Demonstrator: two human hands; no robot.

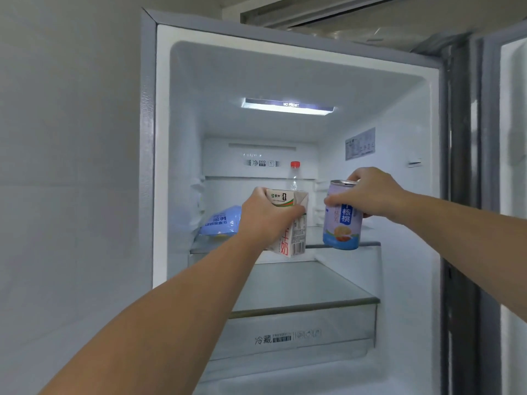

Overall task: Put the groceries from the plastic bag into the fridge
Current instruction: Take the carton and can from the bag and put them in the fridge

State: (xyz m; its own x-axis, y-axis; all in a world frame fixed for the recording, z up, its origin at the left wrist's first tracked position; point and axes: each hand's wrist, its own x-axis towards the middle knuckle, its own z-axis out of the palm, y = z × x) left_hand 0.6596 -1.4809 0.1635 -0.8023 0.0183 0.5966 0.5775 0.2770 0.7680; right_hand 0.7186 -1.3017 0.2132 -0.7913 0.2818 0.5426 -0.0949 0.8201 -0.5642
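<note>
The fridge (410,195) stands open, with its interior light on. On the upper glass shelf (368,244), toward 9 o'clock, lies a blue packet (221,222). At the rear of the same shelf, toward 12 o'clock, a clear bottle with a red cap (294,175) stands upright.

The left hand (263,219) is wrapped around the upper part of a milk carton (293,229), fingers closed firmly on it. The carton is tilted, and its base hangs at the front lip of the shelf, not yet set down.

At 3 o'clock from the carton, the right hand (368,195) grips a drink can (342,220) near its top, thumb on one side and fingers curled behind. The can is upright, with its base at the shelf edge; whether it touches the glass cannot be told.

Procedure, as a judgement:
- Level the carton before lowering it.
- Seat each base fully past the front lip, then slide it inward.
- Keep the carton clear of the blue packet at 9 o'clock and of the bottle at 12 o'clock.
- Release only once each item stands on its own.

The plastic bag is not in view.
</note>
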